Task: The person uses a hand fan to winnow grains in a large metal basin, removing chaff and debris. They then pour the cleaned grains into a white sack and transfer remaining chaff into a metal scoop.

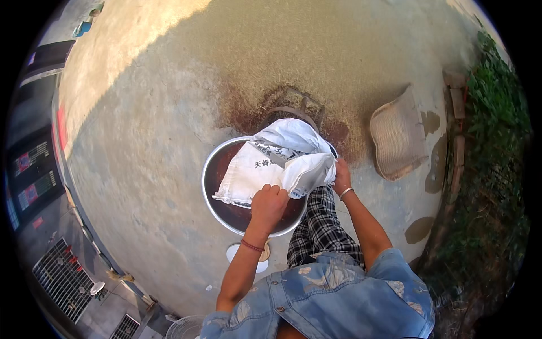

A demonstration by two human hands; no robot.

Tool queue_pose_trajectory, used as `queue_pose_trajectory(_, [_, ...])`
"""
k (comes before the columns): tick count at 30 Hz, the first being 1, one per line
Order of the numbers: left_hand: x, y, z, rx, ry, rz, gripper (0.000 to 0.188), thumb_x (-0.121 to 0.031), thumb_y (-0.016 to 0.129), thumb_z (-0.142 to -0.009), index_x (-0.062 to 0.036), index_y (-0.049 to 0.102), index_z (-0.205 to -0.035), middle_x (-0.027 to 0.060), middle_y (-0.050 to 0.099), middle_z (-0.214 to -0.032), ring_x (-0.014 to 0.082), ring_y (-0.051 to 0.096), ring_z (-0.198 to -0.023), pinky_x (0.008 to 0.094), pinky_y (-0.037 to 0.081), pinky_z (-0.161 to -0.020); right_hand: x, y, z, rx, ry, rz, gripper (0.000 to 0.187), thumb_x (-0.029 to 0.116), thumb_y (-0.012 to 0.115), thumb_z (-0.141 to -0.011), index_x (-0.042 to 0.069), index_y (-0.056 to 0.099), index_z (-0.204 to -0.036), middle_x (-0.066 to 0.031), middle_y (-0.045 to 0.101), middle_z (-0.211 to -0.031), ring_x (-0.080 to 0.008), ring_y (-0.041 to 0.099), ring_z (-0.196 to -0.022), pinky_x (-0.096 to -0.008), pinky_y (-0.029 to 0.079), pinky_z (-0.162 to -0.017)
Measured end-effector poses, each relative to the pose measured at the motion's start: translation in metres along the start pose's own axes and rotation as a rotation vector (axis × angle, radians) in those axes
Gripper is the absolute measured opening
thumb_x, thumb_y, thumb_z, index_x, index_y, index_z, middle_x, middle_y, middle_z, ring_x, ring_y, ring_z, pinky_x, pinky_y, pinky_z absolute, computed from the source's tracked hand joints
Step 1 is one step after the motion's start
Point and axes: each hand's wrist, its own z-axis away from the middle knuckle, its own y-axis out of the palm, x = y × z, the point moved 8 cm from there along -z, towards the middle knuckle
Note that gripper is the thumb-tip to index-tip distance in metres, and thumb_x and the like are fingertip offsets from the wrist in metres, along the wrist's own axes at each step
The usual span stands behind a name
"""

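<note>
A white woven sack (pixel 241 174) with dark printing lies bunched over a wide metal basin (pixel 217 219). Its mouth gapes toward the right, and its left end hangs down inside the basin. Closed fingers of my left hand (pixel 269 206), below a red bead bracelet, grip the sack's near edge. On the right side, my right hand (pixel 341 176), with a pale bangle at the wrist, holds the sack's rim; the fingertips are partly hidden by the cloth. Dark reddish matter shows in the basin around the sack, too small to make out.
Beyond the basin stands a dark framed object (pixel 293 101), partly covered by the sack. A curved woven scoop (pixel 399 135) lies to the right. Yellowish grain (pixel 316 45) covers the far ground. A round white object (pixel 262 266) sits nearby; plants (pixel 497 135) line the right edge.
</note>
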Motion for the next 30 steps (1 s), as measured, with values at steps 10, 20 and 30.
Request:
queue_pose_trajectory(10, [0.009,-0.015,0.009,-0.035,-0.049,0.038,0.021,-0.015,0.070,-0.062,-0.0072,0.051,-0.065,0.0065,0.050,-0.067,0.0251,0.051,-0.068,0.0365,0.044,-0.057,0.004,0.005,0.002,-0.001,0.014,-0.096,0.020,0.010,0.046,-0.085,-0.002,0.058,-0.096,-0.0139,0.055,-0.096,-0.0239,0.054,-0.091,-0.0302,0.043,-0.078])
queue_pose_trajectory(20, [0.088,0.013,0.109,-0.164,-0.338,-0.009,0.020,-0.012,0.069,-0.063,-0.0062,0.050,-0.066,0.0088,0.051,-0.072,0.0295,0.049,-0.075,0.0402,0.042,-0.065,0.106,0.009,0.008,0.132,-0.335,0.149,0.022,0.007,0.062,-0.066,0.002,0.056,-0.087,-0.0152,0.052,-0.097,-0.0354,0.048,-0.097,-0.0395,0.041,-0.083])
queue_pose_trajectory(30, [0.135,0.050,0.183,-0.375,-0.634,0.053,0.017,-0.002,0.064,-0.067,-0.0038,0.050,-0.076,0.0121,0.052,-0.079,0.0332,0.047,-0.083,0.0420,0.038,-0.074,0.150,0.053,0.051,0.310,-0.483,0.144,0.015,0.006,0.057,-0.064,0.001,0.051,-0.077,-0.0187,0.049,-0.098,-0.0372,0.047,-0.099,-0.0424,0.044,-0.081])
